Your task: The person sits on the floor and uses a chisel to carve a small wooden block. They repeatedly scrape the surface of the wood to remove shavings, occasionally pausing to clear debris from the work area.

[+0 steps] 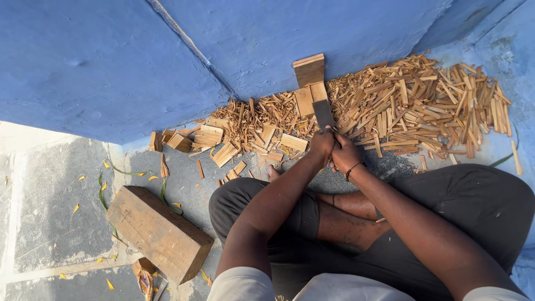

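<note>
Both hands around a blade over wood sticks

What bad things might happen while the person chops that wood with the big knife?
1. Both the left hand and right hand grip the blade close together; a slip might cut a finger.
2. The wood piece stands on end, so it may tip or fly off.
3. A bare foot lies near the wood sticks; splinters might prick it.
</note>
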